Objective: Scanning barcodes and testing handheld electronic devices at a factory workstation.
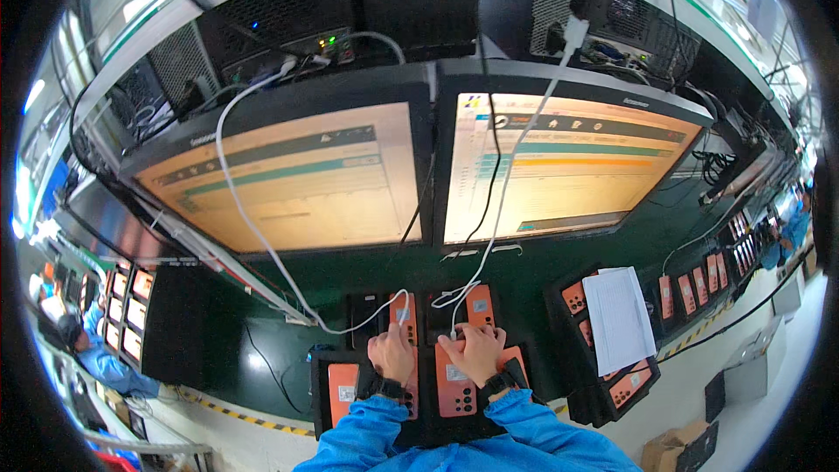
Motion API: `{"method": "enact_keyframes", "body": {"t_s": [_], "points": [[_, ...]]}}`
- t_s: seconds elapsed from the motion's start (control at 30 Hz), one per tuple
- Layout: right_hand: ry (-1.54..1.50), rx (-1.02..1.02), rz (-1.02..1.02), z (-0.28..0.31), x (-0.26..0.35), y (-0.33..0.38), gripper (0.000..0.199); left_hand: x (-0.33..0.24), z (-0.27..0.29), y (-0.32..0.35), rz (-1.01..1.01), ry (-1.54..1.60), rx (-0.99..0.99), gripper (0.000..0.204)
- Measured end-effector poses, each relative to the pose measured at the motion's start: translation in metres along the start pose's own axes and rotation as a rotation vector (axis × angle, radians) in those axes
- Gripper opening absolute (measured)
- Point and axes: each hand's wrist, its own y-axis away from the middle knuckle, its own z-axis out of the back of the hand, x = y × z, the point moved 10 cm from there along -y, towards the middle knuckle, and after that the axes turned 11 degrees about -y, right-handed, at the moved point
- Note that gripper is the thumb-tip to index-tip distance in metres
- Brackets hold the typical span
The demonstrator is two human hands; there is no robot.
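Note:
My left hand [393, 355] is closed around the end of a white charging cable [278, 264], beside an orange phone [411, 319]; the plug itself is mostly hidden by the fingers. At the top edge of another orange phone [453, 393], my right hand [477, 353] pinches the end of a second white cable [505, 210]. That phone lies back side up in a black foam tray [426, 419], its camera lenses toward me. Another orange phone [343, 392] with a white label is at the tray's left. Beyond my right hand sits one more phone [480, 304].
Two lit monitors [288, 183] [568, 166] stand behind, with computer cases [419, 0] on the shelf above. At right, paper sheets [619, 319] cover part of a stack of phone trays [577, 398]. More phones [686, 293] line the green bench. A co-worker [105, 358] in blue is far left.

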Motion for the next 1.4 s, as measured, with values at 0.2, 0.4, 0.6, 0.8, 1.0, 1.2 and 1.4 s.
{"method": "enact_keyframes", "body": {"t_s": [0.2, 0.4, 0.6, 0.8, 1.0, 1.2, 1.4], "points": [[-0.007, -0.022, -0.002, 0.007, 0.002, 0.002, 0.041, -0.017, 0.019, 0.03, -0.31, 0.263, -0.291, 0.014], [-0.001, -0.031, 0.006, 0.005, 0.004, 0.005, 0.043, 0.001, 0.028, 0.067, -0.292, 0.465, -0.224, 0.029], [0.026, -0.023, -0.008, 0.003, 0.001, 0.004, 0.041, 0.041, 0.031, 0.06, -0.076, 1.011, -0.036, 0.025], [0.033, -0.019, 0.006, 0.001, 0.0, 0.004, 0.043, 0.107, 0.097, 0.078, -0.071, 0.323, -0.266, 0.043], [-0.032, -0.005, -0.042, -0.001, -0.001, 0.008, 0.045, 0.183, 0.049, 0.108, 0.188, 0.098, -0.117, 0.038], [0.216, 0.195, -0.183, -0.041, -0.021, 0.002, 0.032, 0.181, 0.055, 0.108, 0.214, 0.147, -0.219, 0.037], [-0.098, -0.219, 0.109, 0.008, 0.038, -0.002, 0.023, 0.179, 0.05, 0.096, 0.232, 0.218, -0.166, 0.036]]}}
